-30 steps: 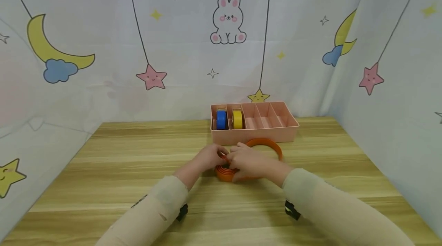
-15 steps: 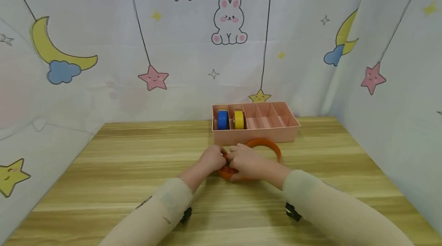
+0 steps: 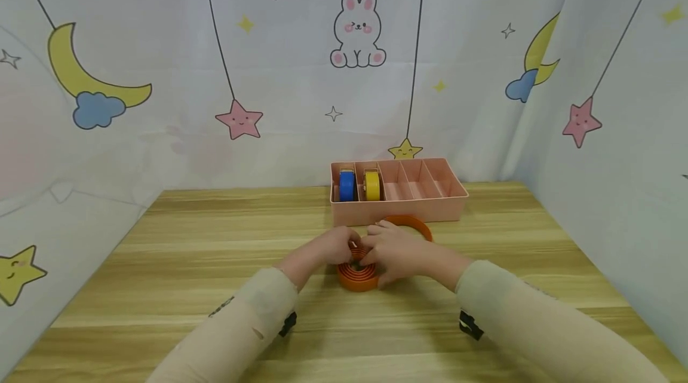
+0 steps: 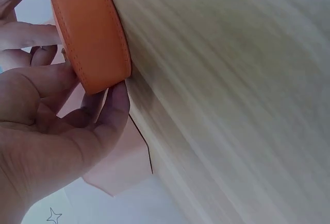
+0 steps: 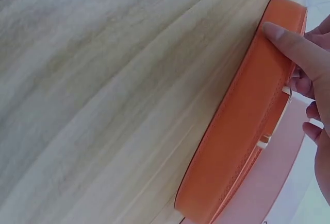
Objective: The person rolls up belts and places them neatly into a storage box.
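Note:
An orange belt (image 3: 357,282) stands on its edge on the wooden table, one part wound into a spiral coil. Behind the right hand, a loose loop of it curves toward the pink box. My left hand (image 3: 334,245) grips the coil's left side; in the left wrist view its thumb and fingers (image 4: 116,103) close on the orange strap (image 4: 95,33). From the right, my right hand (image 3: 398,253) holds the coil, fingertips reaching into its middle. The right wrist view shows the thumb (image 5: 291,44) pressing the strap's outer face, near a metal buckle (image 5: 276,121).
Just behind the hands stands a pink divided box (image 3: 398,212). Its two leftmost compartments hold a rolled blue belt (image 3: 346,186) and a rolled yellow belt (image 3: 372,186). A patterned curtain (image 3: 290,72) hangs behind the table (image 3: 215,233).
The coil has come slightly nearer to me and shows more of its spiral. My right hand has shifted a little right, and less of the loose loop shows behind it.

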Motion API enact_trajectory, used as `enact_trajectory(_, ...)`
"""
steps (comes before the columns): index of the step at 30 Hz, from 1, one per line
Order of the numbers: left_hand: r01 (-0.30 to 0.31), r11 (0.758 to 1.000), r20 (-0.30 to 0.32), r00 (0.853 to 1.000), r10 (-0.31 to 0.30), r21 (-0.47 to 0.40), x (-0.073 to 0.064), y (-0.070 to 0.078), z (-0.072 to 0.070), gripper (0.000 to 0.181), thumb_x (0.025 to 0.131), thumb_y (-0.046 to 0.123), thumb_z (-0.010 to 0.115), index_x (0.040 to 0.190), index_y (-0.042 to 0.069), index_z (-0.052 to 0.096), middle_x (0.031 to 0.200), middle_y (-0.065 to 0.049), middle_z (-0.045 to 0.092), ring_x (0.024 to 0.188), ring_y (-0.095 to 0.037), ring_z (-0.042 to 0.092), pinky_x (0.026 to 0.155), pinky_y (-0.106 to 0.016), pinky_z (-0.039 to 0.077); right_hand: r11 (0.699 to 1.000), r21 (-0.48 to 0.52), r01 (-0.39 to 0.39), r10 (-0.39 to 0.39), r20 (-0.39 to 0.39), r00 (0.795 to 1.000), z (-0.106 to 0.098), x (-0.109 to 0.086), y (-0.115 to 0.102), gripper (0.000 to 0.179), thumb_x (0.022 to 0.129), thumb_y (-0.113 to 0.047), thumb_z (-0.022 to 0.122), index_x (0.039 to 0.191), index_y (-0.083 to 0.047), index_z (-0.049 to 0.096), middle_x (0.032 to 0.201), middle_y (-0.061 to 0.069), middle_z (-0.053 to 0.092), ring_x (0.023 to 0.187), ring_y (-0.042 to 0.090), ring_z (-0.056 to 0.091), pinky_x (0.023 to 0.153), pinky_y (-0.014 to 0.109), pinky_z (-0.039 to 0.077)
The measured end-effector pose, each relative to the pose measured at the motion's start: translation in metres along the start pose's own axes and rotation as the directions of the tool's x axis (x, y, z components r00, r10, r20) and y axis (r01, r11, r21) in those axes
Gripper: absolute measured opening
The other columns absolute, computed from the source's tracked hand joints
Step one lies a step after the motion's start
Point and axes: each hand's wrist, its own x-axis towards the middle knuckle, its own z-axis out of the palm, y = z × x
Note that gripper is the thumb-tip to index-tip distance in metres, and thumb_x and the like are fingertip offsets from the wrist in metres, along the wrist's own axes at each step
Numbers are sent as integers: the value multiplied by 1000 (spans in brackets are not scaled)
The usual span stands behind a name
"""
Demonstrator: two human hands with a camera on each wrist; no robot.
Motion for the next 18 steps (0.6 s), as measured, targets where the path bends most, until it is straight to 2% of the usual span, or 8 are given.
enact_trajectory(2,-13,1000,9,1000,13,0,0,0,-2,39,78,-9,66,115,2,68,99,-8,65,82,-19,54,74,-31,47,1000,6,13,-13,-11,1000,0,1,0,40,74,-48,82,105,-25,77,98,-9,59,89,14,40,78,31,31)
enact_trajectory(6,-2,999,-4,1000,2,-52,-1,-4,-2,35,78,-6,69,113,2,70,96,-5,66,81,-19,53,74,-30,47,999,12,37,-36,-49,998,1,4,-2,32,74,-44,83,97,-23,78,89,-10,56,88,13,41,78,30,32)
enact_trajectory(9,28,994,-50,998,-34,-106,-1,-8,0,28,80,-1,73,107,4,73,96,-4,67,82,-17,56,73,-29,49,1000,4,29,-29,-60,998,0,6,-4,31,73,-46,83,92,-22,79,87,-12,55,86,13,41,78,31,33)
enact_trajectory(13,55,990,-134,988,-73,-134,-2,-13,4,17,83,12,77,97,5,73,92,-4,67,81,-17,60,70,-29,51,1000,-2,8,-8,-41,999,0,9,-6,32,73,-49,81,85,-21,78,84,-13,53,83,12,40,77,32,34)
enact_trajectory(15,66,989,-161,983,-87,-134,-3,-14,6,19,83,18,78,95,5,72,91,-4,67,82,-18,61,70,-29,51,1000,-2,13,-13,-42,999,0,10,-7,31,73,-50,80,79,-20,76,81,-13,52,81,12,39,75,31,33)
enact_trajectory(18,99,983,-170,978,-125,-154,-5,-13,9,26,82,22,78,99,5,69,95,-5,66,84,-19,59,73,-31,50,1000,4,15,-15,-52,999,-1,12,-9,31,74,-50,79,73,-19,73,78,-13,51,79,12,40,73,30,31)
